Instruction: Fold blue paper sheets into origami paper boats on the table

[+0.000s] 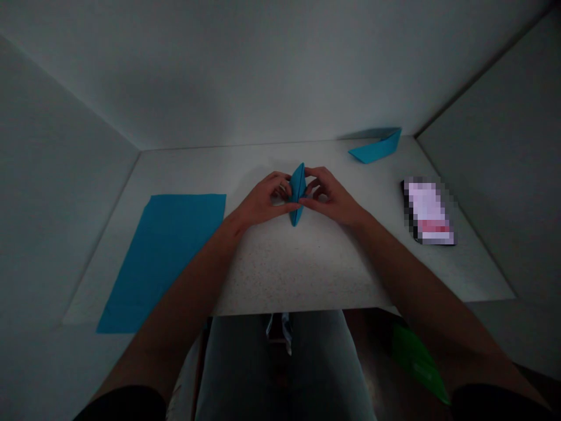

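A small blue folded paper boat (297,181) is held over the middle of the white table, its long axis running away from me. My left hand (272,197) grips its left side, thumb at the near part and fingers curled against the far part. From the right, my right hand (326,196) pinches the same boat, with the thumb close to the left thumb at the centre seam. A second blue paper boat (376,149) sits apart at the back right, near the wall. Fingertips partly cover the held boat's sides.
A flat blue paper sheet (169,251) lies on the left of the table (302,275), partly under my left forearm. A phone (428,211) rests on the right, its screen blurred. Walls enclose the back and both sides. Something green (416,356) is below the table's right front edge.
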Motion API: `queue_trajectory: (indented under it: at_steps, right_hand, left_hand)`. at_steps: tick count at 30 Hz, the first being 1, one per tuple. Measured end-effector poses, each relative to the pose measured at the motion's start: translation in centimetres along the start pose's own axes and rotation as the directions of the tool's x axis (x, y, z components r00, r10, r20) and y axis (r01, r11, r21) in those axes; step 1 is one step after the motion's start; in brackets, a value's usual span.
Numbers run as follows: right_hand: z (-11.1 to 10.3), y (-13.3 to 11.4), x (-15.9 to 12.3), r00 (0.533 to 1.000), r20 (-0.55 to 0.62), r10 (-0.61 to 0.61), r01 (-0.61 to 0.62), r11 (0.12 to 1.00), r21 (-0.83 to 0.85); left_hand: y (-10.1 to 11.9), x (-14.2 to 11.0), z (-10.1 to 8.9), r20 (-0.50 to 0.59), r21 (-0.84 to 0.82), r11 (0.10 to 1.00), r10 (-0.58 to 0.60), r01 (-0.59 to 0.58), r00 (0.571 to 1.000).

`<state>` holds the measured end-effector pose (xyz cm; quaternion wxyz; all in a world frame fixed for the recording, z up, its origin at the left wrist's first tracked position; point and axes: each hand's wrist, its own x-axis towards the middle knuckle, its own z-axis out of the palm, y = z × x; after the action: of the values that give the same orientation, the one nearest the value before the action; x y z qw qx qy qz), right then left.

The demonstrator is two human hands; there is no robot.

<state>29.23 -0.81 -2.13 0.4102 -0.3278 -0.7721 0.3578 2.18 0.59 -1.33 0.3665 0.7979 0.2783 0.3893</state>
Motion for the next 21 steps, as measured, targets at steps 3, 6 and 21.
queue_trajectory:
  at_steps: [3,6,21]
  right_hand:
    - [0.4,-0.1,0.1,1.000,-0.006,-0.002,0.002,1.000,-0.028]
    - [0.7,-0.4,0.1,1.000,-0.023,0.006,-0.007,0.998,-0.062]
    - [0.3,-0.2,0.1,0.978,-0.177,0.114,-0.128,0.989,-0.070]
  left_hand:
    - [0.2,-0.1,0.3,-0.008,-0.073,0.996,-0.054,0.053,0.999]
    - [0.1,-0.3,0.6,-0.023,-0.102,0.989,-0.110,0.107,0.994]
    - [-1.6,0.3,-0.4,-0.159,0.058,0.998,-0.003,0.012,0.987]
